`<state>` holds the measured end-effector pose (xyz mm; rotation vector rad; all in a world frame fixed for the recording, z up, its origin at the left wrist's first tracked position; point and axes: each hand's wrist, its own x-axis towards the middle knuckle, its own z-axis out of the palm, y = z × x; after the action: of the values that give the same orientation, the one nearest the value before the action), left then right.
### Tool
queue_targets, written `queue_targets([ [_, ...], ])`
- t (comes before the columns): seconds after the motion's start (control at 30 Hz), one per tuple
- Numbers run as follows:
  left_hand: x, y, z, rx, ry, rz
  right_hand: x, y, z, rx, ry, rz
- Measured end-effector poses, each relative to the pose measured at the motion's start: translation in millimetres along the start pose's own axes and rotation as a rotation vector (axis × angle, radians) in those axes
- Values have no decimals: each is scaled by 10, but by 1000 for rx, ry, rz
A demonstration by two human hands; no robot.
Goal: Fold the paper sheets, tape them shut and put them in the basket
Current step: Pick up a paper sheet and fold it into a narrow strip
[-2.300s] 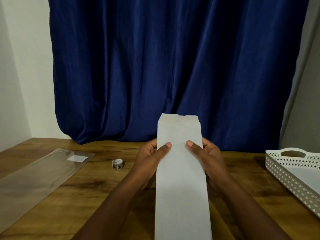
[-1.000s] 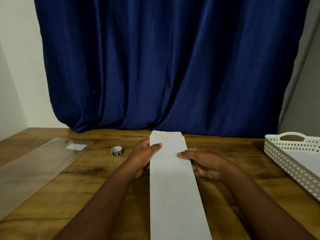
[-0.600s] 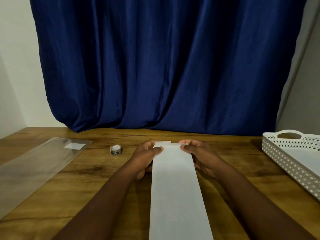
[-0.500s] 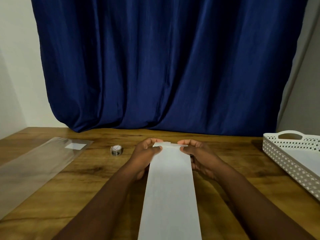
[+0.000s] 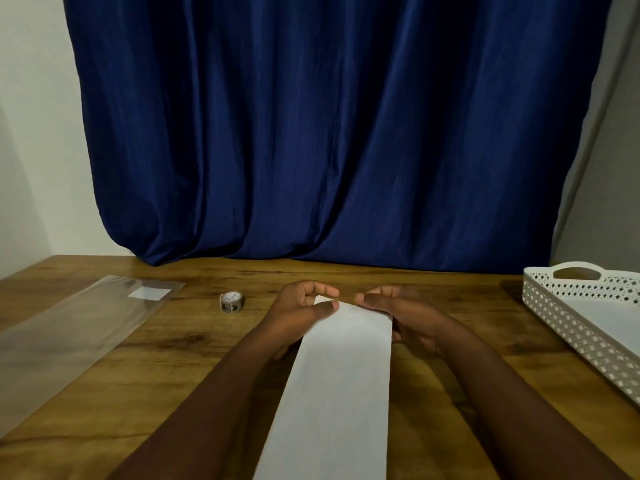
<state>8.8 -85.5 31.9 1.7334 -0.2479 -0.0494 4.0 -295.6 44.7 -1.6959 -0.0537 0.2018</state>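
Note:
A long white paper sheet (image 5: 339, 382) lies lengthwise on the wooden table (image 5: 145, 368), running from the middle toward me. My left hand (image 5: 298, 313) pinches its far left corner between thumb and fingers. My right hand (image 5: 398, 313) grips the far right corner, fingers curled over the edge. A small roll of tape (image 5: 232, 301) stands left of my left hand. The white perforated basket (image 5: 568, 317) sits at the right edge, with a white sheet inside it.
A clear plastic sleeve (image 5: 69, 334) with a white label lies on the left part of the table. A dark blue curtain (image 5: 329, 133) hangs behind the table's far edge. Bare wood shows between the sleeve and my left arm.
The sheet came down from upright to lie low over the table. Both hands slid to its far end and now curl over that end.

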Motion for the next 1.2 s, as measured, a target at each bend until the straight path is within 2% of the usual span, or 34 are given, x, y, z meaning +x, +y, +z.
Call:
queue_targets([
  [0.1, -42, 2, 25, 23, -135, 15, -48, -4, -27, -125, -111, 52],
  [0.17, -50, -12, 43, 70, -167, 16, -56, 2, -32, -176, -173, 64],
  [0.27, -34, -23, 16, 115, -197, -45, -13, 14, -65, -230, -147, 61],
  [0.33, -46, 14, -48, 169, -266, -122, 36, 30, -109, -210, -21, 54],
  [0.43, -80, 117, -205, 366, -370, -167, 50, -3, -199, -123, 269, -39],
  [0.53, -82, 132, -353, 489, -385, -161, 33, -41, -304, -35, 484, -150],
  [0.63, -61, 141, -405, 588, -260, -101, 23, -52, -379, 37, 602, -260],
  [0.77, -5, 166, -393, 552, 132, 86, 4, -96, -439, 62, 701, -398],
  [0.83, 8, 160, -361, 575, 345, 154, -4, -123, -475, 76, 710, -438],
  [0.9, 18, 139, -341, 585, 475, 219, -14, -137, -503, 53, 684, -470],
  [1.07, 43, 64, -391, 581, 545, 360, 20, -72, -597, -12, 554, -486],
  [1.2, 64, -21, -440, 711, 453, 193, 83, 44, -677, -375, 454, -383],
])
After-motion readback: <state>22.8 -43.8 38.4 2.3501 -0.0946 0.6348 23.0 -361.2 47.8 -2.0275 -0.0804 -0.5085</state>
